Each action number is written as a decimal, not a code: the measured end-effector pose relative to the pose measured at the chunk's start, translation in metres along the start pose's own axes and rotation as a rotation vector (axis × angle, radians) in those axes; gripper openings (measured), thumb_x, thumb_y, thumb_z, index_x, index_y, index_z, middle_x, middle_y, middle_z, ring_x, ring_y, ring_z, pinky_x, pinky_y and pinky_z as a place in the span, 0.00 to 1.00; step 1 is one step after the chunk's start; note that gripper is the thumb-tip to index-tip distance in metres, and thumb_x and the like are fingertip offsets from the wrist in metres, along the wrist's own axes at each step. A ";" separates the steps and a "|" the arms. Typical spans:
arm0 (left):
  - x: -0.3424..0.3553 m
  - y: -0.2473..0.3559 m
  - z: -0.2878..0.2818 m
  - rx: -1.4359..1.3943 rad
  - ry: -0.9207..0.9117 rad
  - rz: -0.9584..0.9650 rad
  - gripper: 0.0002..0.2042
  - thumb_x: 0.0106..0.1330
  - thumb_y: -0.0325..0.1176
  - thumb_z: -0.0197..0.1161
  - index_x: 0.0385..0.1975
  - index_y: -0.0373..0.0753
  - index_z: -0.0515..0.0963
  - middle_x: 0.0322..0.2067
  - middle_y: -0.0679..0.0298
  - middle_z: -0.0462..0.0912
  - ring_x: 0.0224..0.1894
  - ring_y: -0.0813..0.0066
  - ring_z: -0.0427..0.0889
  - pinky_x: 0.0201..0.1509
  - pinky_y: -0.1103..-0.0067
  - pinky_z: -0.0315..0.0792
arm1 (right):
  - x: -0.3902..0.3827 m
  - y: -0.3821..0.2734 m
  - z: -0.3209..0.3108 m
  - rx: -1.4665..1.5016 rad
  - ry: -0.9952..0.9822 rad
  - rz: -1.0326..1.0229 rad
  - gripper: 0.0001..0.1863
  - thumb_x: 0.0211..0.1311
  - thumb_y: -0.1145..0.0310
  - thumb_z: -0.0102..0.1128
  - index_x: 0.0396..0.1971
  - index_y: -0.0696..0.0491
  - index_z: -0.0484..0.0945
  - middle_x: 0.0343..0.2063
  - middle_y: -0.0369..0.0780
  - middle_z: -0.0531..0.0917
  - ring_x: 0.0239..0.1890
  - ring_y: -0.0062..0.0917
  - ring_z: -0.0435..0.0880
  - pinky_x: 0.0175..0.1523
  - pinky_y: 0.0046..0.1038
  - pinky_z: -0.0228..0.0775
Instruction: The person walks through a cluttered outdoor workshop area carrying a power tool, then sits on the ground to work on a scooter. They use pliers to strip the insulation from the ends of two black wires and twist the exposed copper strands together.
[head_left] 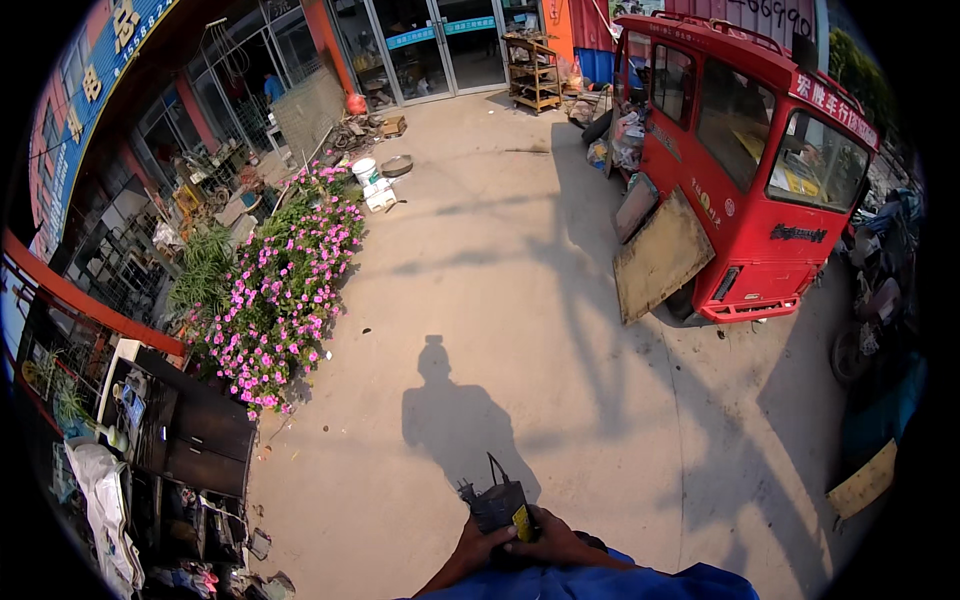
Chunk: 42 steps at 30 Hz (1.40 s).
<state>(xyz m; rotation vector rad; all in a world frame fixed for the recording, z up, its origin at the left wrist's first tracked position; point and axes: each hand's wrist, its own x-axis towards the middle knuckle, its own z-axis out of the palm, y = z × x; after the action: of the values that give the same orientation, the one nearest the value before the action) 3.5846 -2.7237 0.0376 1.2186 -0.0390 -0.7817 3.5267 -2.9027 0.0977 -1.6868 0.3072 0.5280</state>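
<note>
Close to my body at the bottom of the head view, I hold a black box-shaped charger (496, 506) with a yellow label on one side. A black cord loops up from its top, and what looks like a plug sticks out at its left. My left hand (480, 547) grips its lower left. On the other side my right hand (552, 541) closes around its lower right, the thumbs near each other. The undersides of both hands are hidden.
Concrete ground (470, 300) stretches ahead, with my shadow (447, 410) on it. Pink flowers (285, 290) and a dark cabinet (205, 435) line the left. At right stands a red vehicle (760, 250) with a board (665, 255) leaning on it. Glass doors (440, 50) are far ahead.
</note>
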 end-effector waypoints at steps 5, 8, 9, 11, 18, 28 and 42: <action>0.115 0.050 -0.013 0.087 -0.030 -0.020 0.34 0.60 0.26 0.67 0.66 0.33 0.60 0.57 0.54 0.75 0.59 0.62 0.75 0.63 0.67 0.71 | 0.098 -0.031 -0.060 0.020 0.030 -0.008 0.51 0.47 0.49 0.77 0.65 0.63 0.62 0.57 0.52 0.76 0.59 0.38 0.77 0.62 0.36 0.70; 0.193 0.079 -0.027 0.042 -0.019 -0.002 0.33 0.60 0.26 0.66 0.65 0.33 0.60 0.57 0.54 0.75 0.59 0.62 0.76 0.63 0.66 0.71 | 0.168 -0.065 -0.096 0.030 0.086 -0.026 0.50 0.48 0.50 0.76 0.65 0.62 0.62 0.55 0.51 0.77 0.58 0.37 0.77 0.62 0.35 0.70; 0.229 0.096 -0.039 0.081 -0.051 0.023 0.33 0.60 0.26 0.66 0.65 0.33 0.60 0.57 0.55 0.75 0.59 0.62 0.76 0.63 0.67 0.71 | 0.199 -0.072 -0.109 0.027 0.118 -0.070 0.49 0.49 0.50 0.76 0.65 0.62 0.62 0.55 0.51 0.77 0.58 0.37 0.77 0.62 0.35 0.70; 0.275 0.128 -0.047 0.023 -0.101 0.012 0.33 0.60 0.26 0.66 0.65 0.33 0.60 0.57 0.55 0.75 0.59 0.63 0.76 0.63 0.67 0.71 | 0.255 -0.070 -0.129 0.023 0.156 -0.088 0.48 0.49 0.51 0.76 0.65 0.62 0.62 0.55 0.51 0.77 0.58 0.37 0.77 0.62 0.35 0.70; 0.408 0.252 -0.062 0.067 -0.102 -0.006 0.34 0.58 0.24 0.68 0.66 0.35 0.61 0.57 0.57 0.74 0.58 0.66 0.75 0.60 0.70 0.73 | 0.369 -0.168 -0.198 -0.083 0.186 -0.036 0.49 0.49 0.51 0.76 0.65 0.62 0.62 0.56 0.52 0.76 0.59 0.38 0.76 0.62 0.35 0.69; 0.629 0.334 -0.103 0.012 0.003 -0.018 0.33 0.58 0.27 0.68 0.64 0.33 0.63 0.53 0.57 0.77 0.54 0.65 0.78 0.58 0.71 0.74 | 0.577 -0.268 -0.325 0.014 0.008 -0.045 0.45 0.51 0.51 0.75 0.63 0.60 0.65 0.53 0.51 0.78 0.56 0.37 0.78 0.59 0.33 0.72; 0.931 0.520 -0.129 -0.006 0.090 -0.027 0.29 0.59 0.26 0.66 0.62 0.32 0.64 0.52 0.55 0.78 0.54 0.64 0.79 0.59 0.69 0.74 | 0.854 -0.430 -0.518 -0.116 -0.101 -0.043 0.52 0.48 0.47 0.75 0.67 0.61 0.60 0.59 0.54 0.72 0.60 0.41 0.75 0.62 0.34 0.69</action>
<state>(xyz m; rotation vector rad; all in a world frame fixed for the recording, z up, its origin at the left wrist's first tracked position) 4.6002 -3.0715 0.0834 1.2498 0.0532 -0.7492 4.5564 -3.2527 0.0944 -1.7685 0.1699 0.6068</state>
